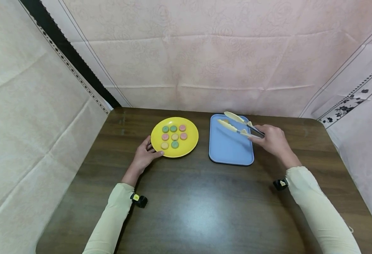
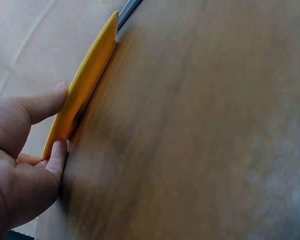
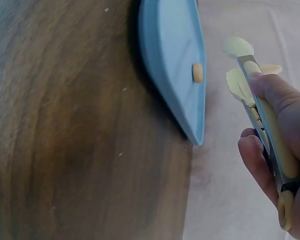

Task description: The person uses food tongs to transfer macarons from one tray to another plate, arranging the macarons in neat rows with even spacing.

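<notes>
- Right hand (image 1: 273, 140): fingers clenched round the handles of a pair of cream tongs (image 1: 238, 124); the tong tips stand parted above the far end of the blue tray (image 1: 230, 155).
- Left hand (image 1: 144, 155): thumb and fingertips pinch the near-left rim of the yellow plate (image 1: 189, 146), steadying it on the tabletop (image 1: 186, 204).
- Location: plate and tray sit side by side near the far edge of the tabletop, plate to the left, just apart.
- Progress, as judged: one small yellowish round piece (image 3: 197, 72) lies at the far end of the tray; eight coloured round pieces (image 1: 174, 136) remain on the plate. Transfer appears barely begun.
- Limits: in the head view the tongs partly cover the tray piece. Wrist views show plate and tray edge-on; plate contents are hidden there. What the pieces are made of cannot be told.
</notes>
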Demonstrator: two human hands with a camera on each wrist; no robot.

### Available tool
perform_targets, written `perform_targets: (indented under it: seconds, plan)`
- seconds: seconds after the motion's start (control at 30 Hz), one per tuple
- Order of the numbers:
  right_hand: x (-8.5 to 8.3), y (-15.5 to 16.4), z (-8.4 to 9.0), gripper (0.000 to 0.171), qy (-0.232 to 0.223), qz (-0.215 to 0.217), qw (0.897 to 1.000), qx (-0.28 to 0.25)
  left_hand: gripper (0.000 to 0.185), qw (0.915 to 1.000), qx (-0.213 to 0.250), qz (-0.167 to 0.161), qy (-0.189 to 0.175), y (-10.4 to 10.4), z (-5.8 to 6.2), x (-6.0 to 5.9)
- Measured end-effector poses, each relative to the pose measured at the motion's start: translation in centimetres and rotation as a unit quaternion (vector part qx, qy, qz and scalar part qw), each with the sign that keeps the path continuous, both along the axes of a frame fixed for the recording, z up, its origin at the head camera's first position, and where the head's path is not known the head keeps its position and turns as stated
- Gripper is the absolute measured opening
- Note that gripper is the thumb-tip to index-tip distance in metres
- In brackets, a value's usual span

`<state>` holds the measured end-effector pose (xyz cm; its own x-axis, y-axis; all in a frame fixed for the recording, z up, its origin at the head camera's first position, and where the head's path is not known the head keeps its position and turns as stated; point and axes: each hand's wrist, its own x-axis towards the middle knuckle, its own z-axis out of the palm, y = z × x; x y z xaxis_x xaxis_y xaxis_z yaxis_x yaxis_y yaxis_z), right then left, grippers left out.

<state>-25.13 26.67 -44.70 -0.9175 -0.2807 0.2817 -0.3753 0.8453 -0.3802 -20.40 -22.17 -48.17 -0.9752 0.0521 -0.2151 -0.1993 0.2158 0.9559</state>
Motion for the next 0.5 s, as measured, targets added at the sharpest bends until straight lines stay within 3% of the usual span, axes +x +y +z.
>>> perform_targets:
  seconds: [0.23,0.5]
  plan:
    - [-0.3,0.5,-0.8,0.056,-0.021,-0.011,1.0,0.0,0.101,0.9997,0.001,0.011,0.02,-0.8,-3.3,-1.2]
    - [-0.5,0.6,-1.7,0.059,-0.047,-0.018,0.999,0.004,0.101,0.9996,0.0,0.009,0.026,-0.7,-3.1,-1.0]
